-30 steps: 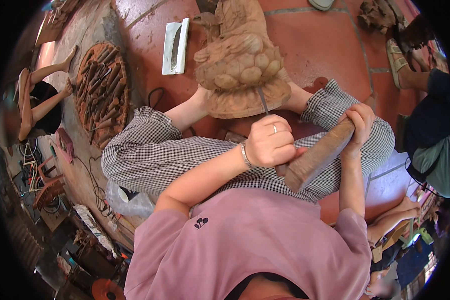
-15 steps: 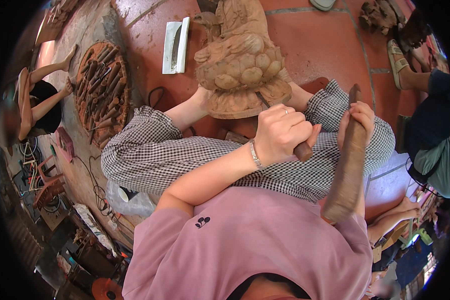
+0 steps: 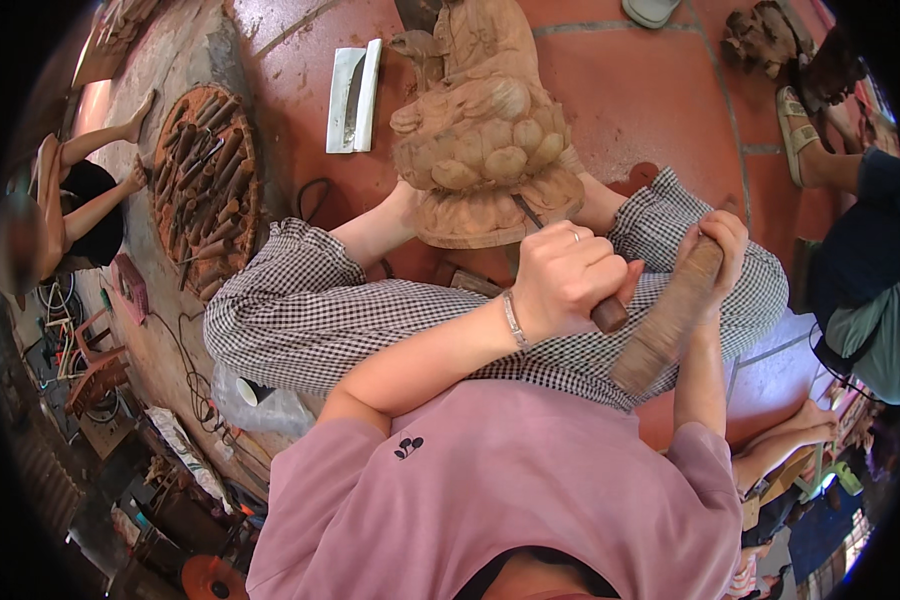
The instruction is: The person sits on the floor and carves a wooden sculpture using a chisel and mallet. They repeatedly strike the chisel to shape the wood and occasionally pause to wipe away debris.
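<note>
A carved wooden statue (image 3: 485,140) with a petalled base stands on the floor between my feet. My left hand (image 3: 570,275) is wrapped round a wood chisel (image 3: 610,315), whose blade slants up to the statue's lower base. The chisel's handle end sticks out below my fist. In my right hand (image 3: 725,240) is a wooden mallet (image 3: 670,325), its thick end slightly blurred and close to the chisel's handle end, with a small gap between them.
A round tray (image 3: 160,185) full of wooden-handled chisels lies to the left. Near the statue, a knife (image 3: 354,100) rests on white paper (image 3: 338,120). Rough wood (image 3: 760,35) lies at the far right. Other people sit at both sides. A clear plastic bag (image 3: 275,405) is by my left knee.
The mallet's thick end has swung up and left toward the chisel's handle end. My left hand and the chisel have barely moved.
</note>
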A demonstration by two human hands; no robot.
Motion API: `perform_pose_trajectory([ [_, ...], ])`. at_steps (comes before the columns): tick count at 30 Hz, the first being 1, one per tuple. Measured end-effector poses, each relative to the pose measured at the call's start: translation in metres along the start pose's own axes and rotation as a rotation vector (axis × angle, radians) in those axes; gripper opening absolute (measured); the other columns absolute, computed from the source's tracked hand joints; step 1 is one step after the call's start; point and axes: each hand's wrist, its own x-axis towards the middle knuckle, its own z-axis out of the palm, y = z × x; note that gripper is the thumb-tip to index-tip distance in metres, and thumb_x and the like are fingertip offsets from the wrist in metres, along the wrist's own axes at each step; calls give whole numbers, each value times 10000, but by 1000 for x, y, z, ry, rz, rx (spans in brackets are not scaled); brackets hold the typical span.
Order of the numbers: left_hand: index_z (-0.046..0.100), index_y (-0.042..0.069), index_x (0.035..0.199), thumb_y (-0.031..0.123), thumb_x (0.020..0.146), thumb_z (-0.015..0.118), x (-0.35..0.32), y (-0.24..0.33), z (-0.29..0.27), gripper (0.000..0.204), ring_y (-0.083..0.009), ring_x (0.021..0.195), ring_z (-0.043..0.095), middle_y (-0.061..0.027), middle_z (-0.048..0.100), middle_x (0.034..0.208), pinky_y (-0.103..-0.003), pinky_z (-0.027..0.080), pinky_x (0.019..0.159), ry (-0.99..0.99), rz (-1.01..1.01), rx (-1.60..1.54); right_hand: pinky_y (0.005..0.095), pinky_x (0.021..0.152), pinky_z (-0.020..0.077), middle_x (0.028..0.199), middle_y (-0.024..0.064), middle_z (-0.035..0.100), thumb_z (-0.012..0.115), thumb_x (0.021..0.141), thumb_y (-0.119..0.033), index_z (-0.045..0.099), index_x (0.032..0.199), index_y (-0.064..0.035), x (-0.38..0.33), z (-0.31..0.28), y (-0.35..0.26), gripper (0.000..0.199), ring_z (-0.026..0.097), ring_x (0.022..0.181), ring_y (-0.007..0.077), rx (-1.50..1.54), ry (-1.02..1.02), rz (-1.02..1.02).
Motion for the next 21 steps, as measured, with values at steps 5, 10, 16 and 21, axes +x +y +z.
perform_pose_trajectory([
  [5, 406, 95, 559, 2, 719, 743, -1, -3, 6, 385, -214, 440, 432, -39, 408, 522, -332, 338, 452, 24, -12, -6, 390, 919, 517, 968, 143, 645, 719, 772, 141, 577, 1015, -39, -6, 9, 1, 334, 651, 957, 273, 296, 133, 76],
  [10, 420, 92, 557, 2, 717, 740, 0, -9, 6, 369, -218, 439, 440, -39, 412, 522, -336, 339, 448, 43, -53, 21, 389, 855, 533, 949, 145, 640, 707, 778, 146, 584, 992, -16, 4, -6, -2, 295, 655, 892, 280, -98, -103, -40],
  [16, 439, 94, 562, 8, 714, 744, -2, -7, 5, 352, -216, 441, 440, -38, 420, 525, -337, 344, 452, 27, -15, 10, 401, 974, 496, 1006, 125, 619, 678, 826, 131, 520, 1051, -56, -8, 7, 4, 333, 635, 992, 248, 229, 21, 101],
  [21, 444, 94, 566, 14, 723, 741, -1, -3, 4, 346, -218, 440, 438, -38, 427, 525, -338, 351, 457, 23, -28, 7, 417, 1013, 487, 1025, 120, 609, 677, 852, 112, 488, 1067, -69, -5, 0, -1, 340, 633, 1031, 252, 225, -17, 132],
])
